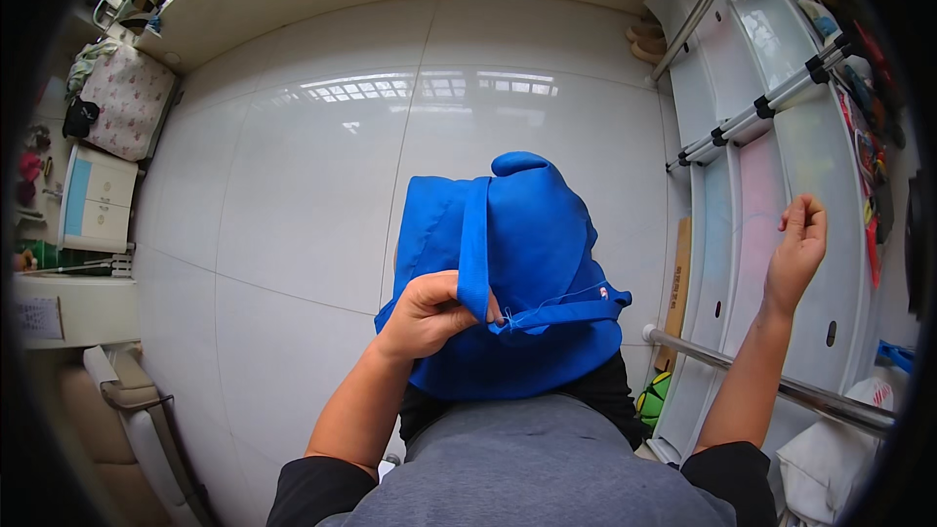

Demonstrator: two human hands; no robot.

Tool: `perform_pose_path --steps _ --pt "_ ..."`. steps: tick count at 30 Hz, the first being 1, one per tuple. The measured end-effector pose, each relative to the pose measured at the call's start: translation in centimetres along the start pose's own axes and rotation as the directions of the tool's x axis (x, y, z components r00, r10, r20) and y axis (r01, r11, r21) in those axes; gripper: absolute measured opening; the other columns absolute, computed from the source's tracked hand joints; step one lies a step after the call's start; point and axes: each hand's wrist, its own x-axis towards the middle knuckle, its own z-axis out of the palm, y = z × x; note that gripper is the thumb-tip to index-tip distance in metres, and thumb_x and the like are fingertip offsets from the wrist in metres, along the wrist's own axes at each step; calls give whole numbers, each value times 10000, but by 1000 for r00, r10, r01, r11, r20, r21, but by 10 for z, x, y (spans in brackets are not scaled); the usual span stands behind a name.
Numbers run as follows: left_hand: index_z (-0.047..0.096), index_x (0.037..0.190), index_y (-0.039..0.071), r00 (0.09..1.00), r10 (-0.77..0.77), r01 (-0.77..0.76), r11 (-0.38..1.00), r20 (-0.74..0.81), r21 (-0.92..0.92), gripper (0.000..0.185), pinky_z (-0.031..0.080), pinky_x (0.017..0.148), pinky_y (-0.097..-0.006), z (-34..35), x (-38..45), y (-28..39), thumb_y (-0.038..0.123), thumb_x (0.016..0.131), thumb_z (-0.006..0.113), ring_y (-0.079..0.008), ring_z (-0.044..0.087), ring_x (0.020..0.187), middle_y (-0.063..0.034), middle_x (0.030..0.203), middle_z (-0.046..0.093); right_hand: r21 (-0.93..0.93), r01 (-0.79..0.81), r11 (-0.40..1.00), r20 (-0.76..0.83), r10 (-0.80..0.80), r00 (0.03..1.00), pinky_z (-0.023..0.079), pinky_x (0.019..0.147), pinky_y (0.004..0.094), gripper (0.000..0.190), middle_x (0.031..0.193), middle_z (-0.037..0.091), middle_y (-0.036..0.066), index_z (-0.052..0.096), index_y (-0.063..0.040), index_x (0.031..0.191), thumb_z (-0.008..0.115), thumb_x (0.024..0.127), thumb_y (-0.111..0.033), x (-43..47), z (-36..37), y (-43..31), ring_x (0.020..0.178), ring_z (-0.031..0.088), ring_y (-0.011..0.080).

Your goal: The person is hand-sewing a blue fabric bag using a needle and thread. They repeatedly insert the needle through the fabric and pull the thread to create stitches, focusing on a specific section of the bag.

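A blue cloth item (527, 234), seemingly an apron or bag, lies bunched over my lap. My left hand (428, 311) pinches its blue fabric strap (474, 249), which folds over near my fingertips. Loose pale thread (542, 305) tangles at that fold and trails right across the cloth. A second stretch of strap (571, 316) runs to the right, with a small white-and-red mark (604, 293) close by. Far out to the right, my right hand (798, 245) is raised, fingertips pinched together on a faint strand of thread. Any needle there is too small to make out.
Translucent-front storage drawers (758, 197) and metal rails (761, 373) stand close on the right. A green-and-black ball (651, 402) and a cardboard strip (675, 293) lie beside them. At left are a beige padded seat (95, 432) and a small white cabinet (102, 197).
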Motion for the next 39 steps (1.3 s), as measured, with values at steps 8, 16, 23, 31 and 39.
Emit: perform_pose_path --steps 8,16,23,31,39 --pt "679 805 39 996 87 -87 990 0 110 37 521 737 -316 9 4 6 25 790 710 -195 613 819 -82 871 649 304 -126 944 831 -198 520 472 634 262 132 843 609 81 684 -25 932 712 822 -93 -101 84 -109 731 585 160" --pt "679 811 44 998 68 -66 988 -10 138 74 514 727 -320 11 3 10 3 764 719 -198 606 823 -75 857 646 450 -253 856 833 -301 464 454 638 291 80 803 577 74 601 -25 821 680 817 -27 -120 109 -114 736 556 194" --pt "683 734 37 994 88 -76 984 -68 160 85 474 624 -303 18 3 12 86 744 751 -217 592 727 -101 761 630 345 -199 917 845 -211 492 460 646 267 68 837 607 85 642 -10 907 574 903 -15 -111 102 -83 741 573 170" --pt "694 751 17 991 129 -122 981 -34 149 70 491 588 -306 18 1 15 33 712 750 -235 619 698 -129 764 647 313 -206 927 686 -70 724 506 675 248 199 847 659 82 610 -17 1107 545 923 20 -110 90 -104 733 624 134" --pt "637 759 17 993 112 -102 971 -33 214 120 522 607 -315 15 0 17 38 750 754 -232 638 703 -115 765 651 411 141 901 722 -416 553 463 711 327 191 850 578 71 668 -41 890 708 724 42 -118 105 -112 811 573 223"
